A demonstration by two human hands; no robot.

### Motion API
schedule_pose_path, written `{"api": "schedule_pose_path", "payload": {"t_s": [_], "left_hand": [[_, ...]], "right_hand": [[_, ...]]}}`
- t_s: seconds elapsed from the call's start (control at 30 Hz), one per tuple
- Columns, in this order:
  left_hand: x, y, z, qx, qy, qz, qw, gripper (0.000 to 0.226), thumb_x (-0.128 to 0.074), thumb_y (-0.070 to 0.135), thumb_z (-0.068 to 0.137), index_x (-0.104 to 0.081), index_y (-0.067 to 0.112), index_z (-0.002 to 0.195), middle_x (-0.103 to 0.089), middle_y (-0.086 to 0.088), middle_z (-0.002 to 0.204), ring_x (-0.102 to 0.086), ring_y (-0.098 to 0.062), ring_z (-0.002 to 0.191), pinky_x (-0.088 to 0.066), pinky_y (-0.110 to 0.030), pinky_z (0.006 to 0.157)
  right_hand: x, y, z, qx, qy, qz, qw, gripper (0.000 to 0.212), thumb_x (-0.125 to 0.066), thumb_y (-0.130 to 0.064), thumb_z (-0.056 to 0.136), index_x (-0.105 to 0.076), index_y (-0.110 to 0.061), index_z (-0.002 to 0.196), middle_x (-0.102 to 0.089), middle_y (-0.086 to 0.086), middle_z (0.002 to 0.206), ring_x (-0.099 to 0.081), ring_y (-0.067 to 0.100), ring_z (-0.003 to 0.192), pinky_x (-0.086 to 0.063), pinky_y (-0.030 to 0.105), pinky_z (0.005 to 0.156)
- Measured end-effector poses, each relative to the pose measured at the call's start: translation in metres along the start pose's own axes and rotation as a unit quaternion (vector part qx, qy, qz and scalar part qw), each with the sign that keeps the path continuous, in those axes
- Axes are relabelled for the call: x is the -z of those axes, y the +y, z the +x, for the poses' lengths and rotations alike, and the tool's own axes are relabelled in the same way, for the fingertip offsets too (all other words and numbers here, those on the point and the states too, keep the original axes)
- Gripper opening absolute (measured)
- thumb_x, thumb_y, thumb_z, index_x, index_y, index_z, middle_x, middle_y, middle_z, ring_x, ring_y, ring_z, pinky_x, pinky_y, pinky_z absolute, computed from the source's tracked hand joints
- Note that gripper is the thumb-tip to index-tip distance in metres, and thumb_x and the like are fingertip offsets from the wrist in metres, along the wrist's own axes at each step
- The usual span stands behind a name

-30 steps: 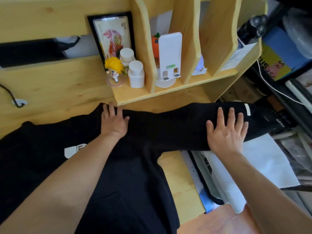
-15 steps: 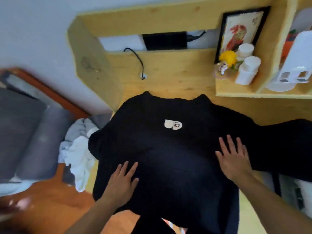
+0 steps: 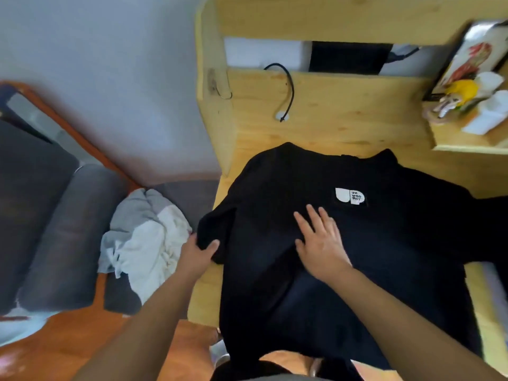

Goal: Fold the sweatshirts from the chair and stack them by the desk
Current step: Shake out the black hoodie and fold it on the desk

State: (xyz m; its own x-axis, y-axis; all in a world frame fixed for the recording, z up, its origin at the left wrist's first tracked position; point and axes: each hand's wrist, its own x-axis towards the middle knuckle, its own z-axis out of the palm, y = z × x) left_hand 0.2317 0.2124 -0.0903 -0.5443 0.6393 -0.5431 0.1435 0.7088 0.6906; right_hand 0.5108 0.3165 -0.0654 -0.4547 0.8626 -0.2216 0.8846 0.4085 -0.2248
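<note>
At far left a padded dark grey chair (image 3: 63, 232) carries a crumpled heap of soft grey and white sweatshirts (image 3: 143, 237) on its seat. Just right of that, the left hand (image 3: 196, 257) pinches the bunched left sleeve of the black sweatshirt (image 3: 398, 257) between thumb and curled fingers at the edge of the pale wooden desk (image 3: 343, 127). The matte garment lies flat, collar toward the desk's back panel, hem toward the person, its long axis running near to far, white chest patch (image 3: 350, 196) up, while the right hand (image 3: 323, 243) presses flat with fingers straight and slightly spread.
</note>
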Motion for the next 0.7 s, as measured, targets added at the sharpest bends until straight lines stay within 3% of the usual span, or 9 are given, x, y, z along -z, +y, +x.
{"api": "schedule_pose_path", "payload": {"t_s": [0.1,0.27,0.3,0.37,0.4,0.47,0.53,0.63,0.7], "left_hand": [[-0.006,-0.004,0.022,-0.03,-0.005,0.03,0.999,0.023,-0.071,0.025,0.092,-0.066,0.012,0.111,-0.07,-0.006,0.103,-0.068,-0.03,0.102,-0.055,-0.042,0.087],[0.064,0.071,0.016,-0.302,0.152,0.018,0.941,0.019,-0.059,-0.002,0.086,-0.048,0.012,0.077,-0.056,-0.007,0.077,-0.05,-0.022,0.073,-0.032,-0.031,0.06],[0.09,0.087,0.013,-0.395,0.188,0.056,0.898,0.019,-0.057,-0.005,0.078,-0.047,0.012,0.077,-0.054,-0.009,0.076,-0.045,-0.023,0.071,-0.028,-0.033,0.06],[0.137,0.103,0.014,-0.598,0.234,0.241,0.728,0.014,-0.057,0.0,0.07,-0.053,0.01,0.079,-0.052,-0.013,0.075,-0.044,-0.029,0.072,-0.03,-0.039,0.064],[0.155,0.103,0.018,-0.644,0.22,0.344,0.647,0.013,-0.058,0.002,0.071,-0.056,0.01,0.081,-0.052,-0.012,0.076,-0.046,-0.032,0.073,-0.032,-0.042,0.065],[0.179,0.084,0.03,-0.624,0.156,0.512,0.569,0.014,-0.06,0.006,0.08,-0.058,0.012,0.092,-0.053,-0.01,0.08,-0.052,-0.034,0.078,-0.037,-0.045,0.072],[0.198,0.044,0.047,-0.517,0.108,0.624,0.576,0.024,-0.07,0.008,0.077,-0.06,0.013,0.097,-0.058,-0.009,0.08,-0.058,-0.034,0.078,-0.04,-0.045,0.075],[0.232,0.007,0.061,-0.321,0.106,0.648,0.683,0.038,-0.085,0.01,0.063,-0.062,0.011,0.094,-0.062,-0.01,0.064,-0.062,-0.031,0.058,-0.042,-0.039,0.063],[0.243,0.014,0.062,-0.216,0.11,0.604,0.759,0.031,-0.077,0.025,0.081,-0.055,0.011,0.1,-0.064,-0.014,0.069,-0.065,-0.036,0.062,-0.041,-0.037,0.059]], "right_hand": [[-0.026,-0.037,-0.007,-0.11,-0.134,0.02,0.985,0.078,-0.041,-0.048,0.102,0.009,-0.029,0.16,0.016,0.003,0.167,0.014,0.029,0.154,0.0,0.049,0.125],[-0.033,-0.026,-0.017,-0.218,-0.236,0.001,0.947,0.088,-0.048,-0.047,0.1,0.016,-0.031,0.158,0.026,0.001,0.164,0.014,0.027,0.154,-0.009,0.053,0.124],[-0.031,-0.025,-0.016,-0.223,-0.241,0.001,0.945,0.088,-0.05,-0.045,0.1,0.016,-0.031,0.158,0.026,0.001,0.165,0.013,0.027,0.154,-0.012,0.053,0.123],[-0.029,-0.027,-0.013,-0.227,-0.245,-0.008,0.942,0.089,-0.051,-0.041,0.1,0.017,-0.032,0.157,0.026,0.0,0.165,0.012,0.026,0.154,-0.015,0.052,0.123],[-0.03,-0.029,-0.013,-0.231,-0.248,-0.01,0.941,0.089,-0.051,-0.04,0.1,0.017,-0.032,0.157,0.027,0.0,0.164,0.013,0.026,0.154,-0.015,0.052,0.123],[-0.032,-0.033,-0.011,-0.247,-0.25,-0.007,0.936,0.089,-0.05,-0.033,0.1,0.018,-0.033,0.157,0.028,-0.001,0.164,0.014,0.025,0.154,-0.013,0.052,0.123],[-0.032,-0.036,-0.008,-0.265,-0.258,0.003,0.929,0.091,-0.049,-0.022,0.098,0.019,-0.034,0.156,0.031,-0.002,0.163,0.017,0.025,0.153,-0.011,0.052,0.123],[-0.031,-0.039,-0.003,-0.277,-0.265,0.012,0.924,0.094,-0.049,-0.015,0.096,0.02,-0.035,0.156,0.032,-0.004,0.162,0.017,0.025,0.153,-0.011,0.053,0.122],[-0.03,-0.039,-0.004,-0.278,-0.27,0.01,0.922,0.093,-0.05,-0.017,0.097,0.02,-0.034,0.156,0.031,-0.003,0.162,0.016,0.025,0.153,-0.012,0.053,0.122]]}}
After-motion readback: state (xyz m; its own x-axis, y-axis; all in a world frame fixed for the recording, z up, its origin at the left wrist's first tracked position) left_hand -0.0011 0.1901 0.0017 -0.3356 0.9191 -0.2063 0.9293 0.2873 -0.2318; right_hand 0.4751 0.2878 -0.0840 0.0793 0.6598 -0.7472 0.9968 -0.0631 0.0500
